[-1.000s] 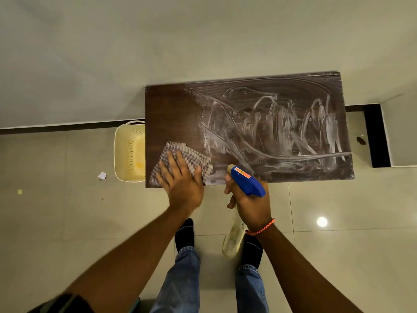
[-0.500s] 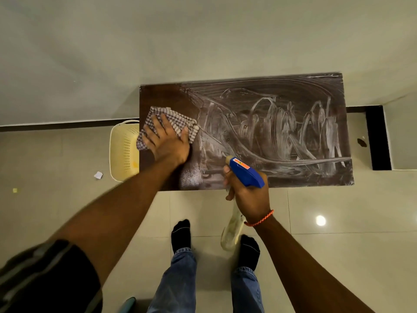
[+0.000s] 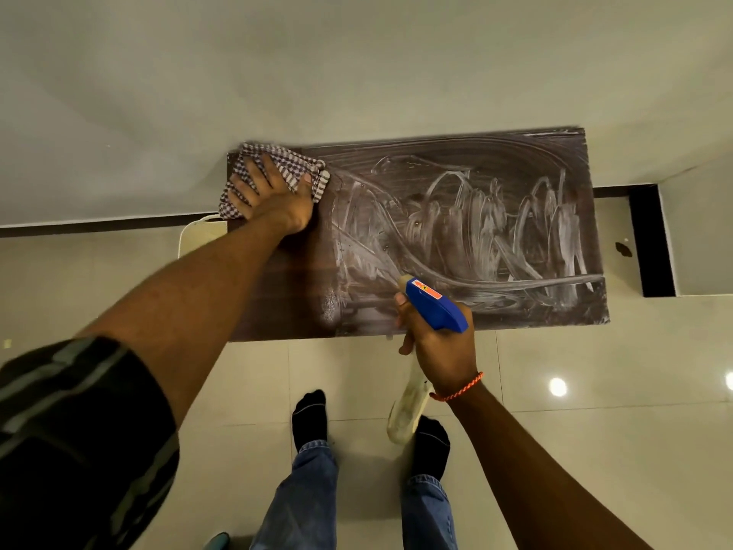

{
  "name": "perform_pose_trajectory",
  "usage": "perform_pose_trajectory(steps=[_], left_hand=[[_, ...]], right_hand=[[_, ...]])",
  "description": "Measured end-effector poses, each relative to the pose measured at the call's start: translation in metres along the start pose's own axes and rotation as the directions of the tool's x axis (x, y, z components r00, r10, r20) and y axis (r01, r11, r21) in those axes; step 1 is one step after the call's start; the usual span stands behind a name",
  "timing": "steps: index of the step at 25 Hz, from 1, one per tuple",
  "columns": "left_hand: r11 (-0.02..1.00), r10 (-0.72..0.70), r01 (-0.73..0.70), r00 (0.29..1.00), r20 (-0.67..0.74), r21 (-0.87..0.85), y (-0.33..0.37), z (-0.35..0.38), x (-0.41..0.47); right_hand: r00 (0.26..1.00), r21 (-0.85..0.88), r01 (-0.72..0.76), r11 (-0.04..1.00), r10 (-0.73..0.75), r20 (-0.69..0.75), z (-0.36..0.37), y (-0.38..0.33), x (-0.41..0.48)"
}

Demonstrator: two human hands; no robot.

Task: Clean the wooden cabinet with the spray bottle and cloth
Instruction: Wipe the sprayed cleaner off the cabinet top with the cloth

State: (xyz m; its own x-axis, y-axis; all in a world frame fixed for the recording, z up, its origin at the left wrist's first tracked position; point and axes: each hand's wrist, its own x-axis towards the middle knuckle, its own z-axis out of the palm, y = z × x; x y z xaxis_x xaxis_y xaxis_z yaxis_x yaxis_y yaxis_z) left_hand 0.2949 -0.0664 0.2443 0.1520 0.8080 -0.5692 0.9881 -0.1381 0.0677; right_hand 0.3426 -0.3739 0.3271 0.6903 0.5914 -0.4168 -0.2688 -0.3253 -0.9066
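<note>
The dark wooden cabinet top (image 3: 515,168) stands against the wall, streaked with white smears over its middle and right. My left hand (image 3: 273,194) presses flat, fingers spread, on a checked cloth (image 3: 293,162) at the top's far left corner. My right hand (image 3: 440,351) grips the neck of a spray bottle (image 3: 434,305) with a blue head at the cabinet's near edge. The nozzle points toward the cabinet top. The bottle's pale body (image 3: 406,410) hangs down below my wrist.
A cream plastic basket (image 3: 198,234) sits on the floor left of the cabinet, mostly hidden by my arm. My feet in black socks (image 3: 309,418) stand on the glossy tiled floor (image 3: 595,430). A dark recess (image 3: 650,240) lies to the right.
My left hand has slid the cloth from the cabinet's near left edge away to the far left corner. The right hand with the bottle stayed near the front edge.
</note>
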Motion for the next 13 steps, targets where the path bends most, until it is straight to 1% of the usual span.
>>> perform_pose_trajectory(steps=[4, 8, 11, 13], left_hand=[[0.999, 0.048, -0.048, 0.999, -0.023, 0.004, -0.022, 0.040, -0.060], [0.995, 0.092, -0.094, 0.993, -0.080, -0.018, -0.052, 0.103, -0.153], [0.998, 0.039, -0.042, 0.996, -0.077, -0.044, -0.068, 0.130, -0.198], [0.998, 0.025, -0.029, 0.997, -0.068, -0.058, -0.069, 0.134, -0.204]], right_hand=[[1.000, -0.008, 0.016, 1.000, -0.016, 0.011, -0.001, 0.000, -0.012], [0.999, 0.005, -0.002, 1.000, 0.001, 0.032, 0.000, 0.002, -0.018], [0.999, 0.016, -0.014, 1.000, 0.014, 0.045, 0.000, 0.005, -0.019], [0.999, 0.025, -0.030, 0.999, 0.029, 0.044, -0.001, 0.007, -0.019]])
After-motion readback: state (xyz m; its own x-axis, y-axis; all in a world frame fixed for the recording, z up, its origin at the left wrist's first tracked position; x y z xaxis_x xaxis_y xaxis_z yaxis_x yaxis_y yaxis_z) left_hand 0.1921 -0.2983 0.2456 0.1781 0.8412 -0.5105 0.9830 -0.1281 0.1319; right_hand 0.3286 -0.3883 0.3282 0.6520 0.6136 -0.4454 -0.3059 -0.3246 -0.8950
